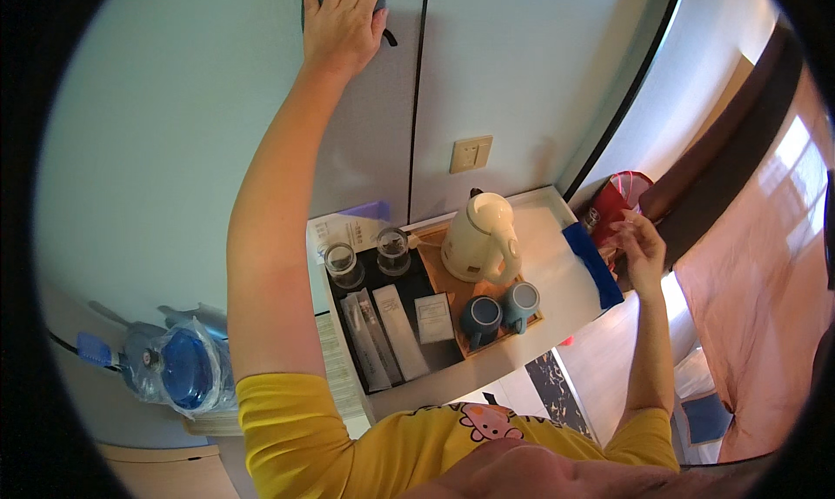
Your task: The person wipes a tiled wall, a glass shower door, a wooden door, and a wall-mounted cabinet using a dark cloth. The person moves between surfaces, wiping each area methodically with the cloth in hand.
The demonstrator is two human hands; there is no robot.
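My left hand (342,26) presses flat against a dark grey-blue cloth (310,16) on the pale wall panel (372,127), high above the table. A short black hook or handle (390,37) shows beside its thumb. My right hand (640,248) is raised past the table's right end, fingers loosely bent and apart, with nothing visible in it. Close to it, a folded dark-blue cloth (592,264) lies along the right edge of the white table (548,258). A red bag (616,196) with pink handles stands just behind my right hand, which partly covers it.
On the table, a wooden tray (440,264) bears a cream electric kettle (463,245) and two upturned mugs (485,313). Beside it, a black tray (417,372) holds two glasses (393,254) and wrapped packets (399,333). A wall socket (471,153) sits above; a bagged blue water bottle (189,368) stands left.
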